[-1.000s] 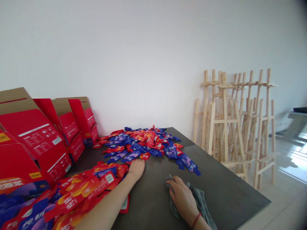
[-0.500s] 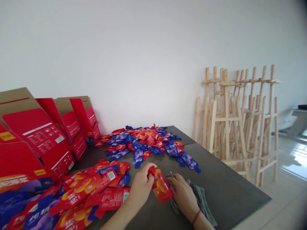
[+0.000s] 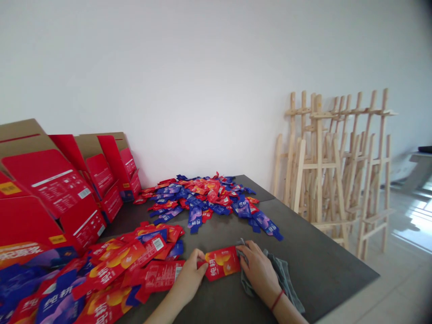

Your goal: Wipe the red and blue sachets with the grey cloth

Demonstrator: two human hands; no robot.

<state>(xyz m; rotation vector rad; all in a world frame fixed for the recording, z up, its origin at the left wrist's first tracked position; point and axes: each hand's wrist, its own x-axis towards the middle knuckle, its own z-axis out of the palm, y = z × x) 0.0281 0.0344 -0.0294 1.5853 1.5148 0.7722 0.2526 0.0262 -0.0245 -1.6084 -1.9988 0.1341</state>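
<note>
My left hand pinches the left end of a red sachet printed with orange circles and white characters. The sachet lies flat on the dark table top between my hands. My right hand presses on a crumpled grey cloth, its fingers at the sachet's right end. Just left of my left hand spreads a layer of red sachets. Farther ahead lies a heap of mixed red and blue sachets.
Red-printed cardboard cartons stand along the table's left side, next to a wall. Several wooden easels lean together beyond the table's right side. The table's near right edge runs beside a tiled floor.
The red sachet has swung from a tilted position in my left hand to lying flat between my hands. My left hand has moved slightly down and left; my right hand stays on the cloth.
</note>
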